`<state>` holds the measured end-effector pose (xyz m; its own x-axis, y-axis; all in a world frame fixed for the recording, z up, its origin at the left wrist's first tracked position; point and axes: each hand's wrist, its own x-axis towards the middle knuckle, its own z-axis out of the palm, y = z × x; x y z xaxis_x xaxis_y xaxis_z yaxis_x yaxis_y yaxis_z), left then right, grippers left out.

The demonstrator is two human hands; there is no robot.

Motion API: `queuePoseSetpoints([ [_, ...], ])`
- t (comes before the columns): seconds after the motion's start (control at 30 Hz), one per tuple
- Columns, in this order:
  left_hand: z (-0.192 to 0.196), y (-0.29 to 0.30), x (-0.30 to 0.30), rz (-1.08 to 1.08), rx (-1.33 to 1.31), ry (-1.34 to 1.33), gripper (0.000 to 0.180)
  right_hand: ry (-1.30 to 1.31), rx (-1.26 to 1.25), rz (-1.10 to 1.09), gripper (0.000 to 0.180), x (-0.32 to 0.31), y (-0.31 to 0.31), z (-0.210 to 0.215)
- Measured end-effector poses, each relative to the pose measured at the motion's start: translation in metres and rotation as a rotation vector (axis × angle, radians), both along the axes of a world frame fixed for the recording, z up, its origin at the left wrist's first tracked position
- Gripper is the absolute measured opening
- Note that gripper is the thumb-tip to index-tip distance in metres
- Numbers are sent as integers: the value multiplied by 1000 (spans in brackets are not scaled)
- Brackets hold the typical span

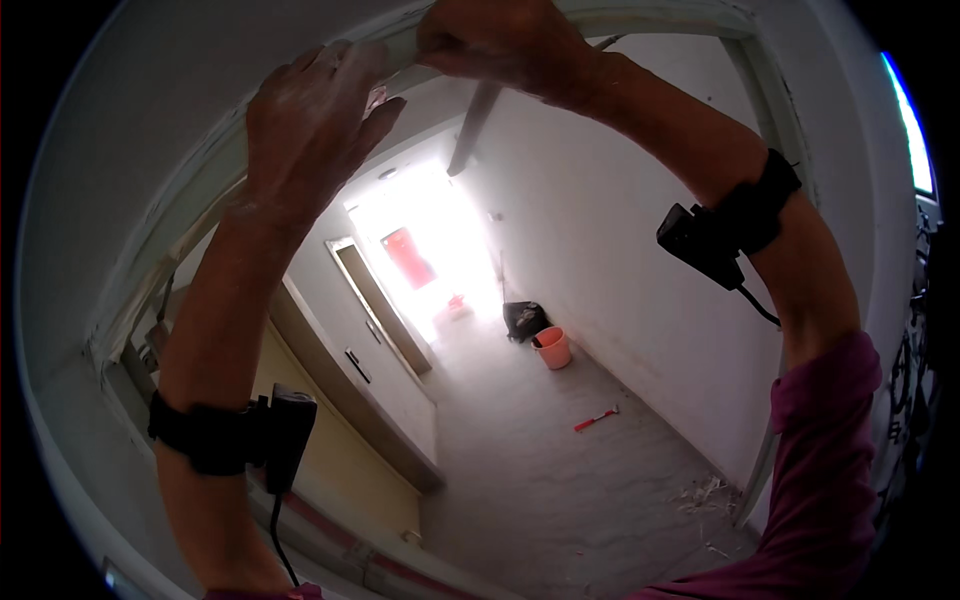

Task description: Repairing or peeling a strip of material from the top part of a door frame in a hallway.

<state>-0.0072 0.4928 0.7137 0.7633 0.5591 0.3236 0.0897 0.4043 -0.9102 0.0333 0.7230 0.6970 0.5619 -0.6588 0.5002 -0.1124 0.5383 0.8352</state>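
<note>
- Left hand (pixel 315 125) rests open, fingers flat on the white door frame (pixel 190 165).
- Right hand (pixel 500 40) has its grip closed round a pale blade-like tool (pixel 472 130) at the frame's top.
- Orange bucket (pixel 552 347) stands on the floor beyond.

- Both forearms are raised overhead, each wrist banded in black.
- The left hand (pixel 310 125) is held flat, fingers extended.
- The right hand (pixel 500 40) is clenched.

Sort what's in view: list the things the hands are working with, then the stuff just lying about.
In use: left hand pressed on the door frame's top edge; right hand gripping a blade-like tool.

Lying about: orange bucket, dark bag, red-handled tool, floor debris.
</note>
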Motion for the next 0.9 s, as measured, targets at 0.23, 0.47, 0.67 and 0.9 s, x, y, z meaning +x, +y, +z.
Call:
queuePoseSetpoints([
  [0.23, 3, 21, -1, -28, 101, -130, 29, -140, -109, 157, 16, 2, -4, -1],
  [0.47, 14, 29, 0, 63, 221, -335, 25, -185, -133, 244, 17, 0, -5, 0],
  [0.67, 11, 36, 10, -3, 90, -381, 22, -336, -99, 306, 17, 5, -1, 3],
  [0.9, 11, 38, -3, -45, 84, -290, 16, -277, -133, 164, 20, 11, 3, -4],
])
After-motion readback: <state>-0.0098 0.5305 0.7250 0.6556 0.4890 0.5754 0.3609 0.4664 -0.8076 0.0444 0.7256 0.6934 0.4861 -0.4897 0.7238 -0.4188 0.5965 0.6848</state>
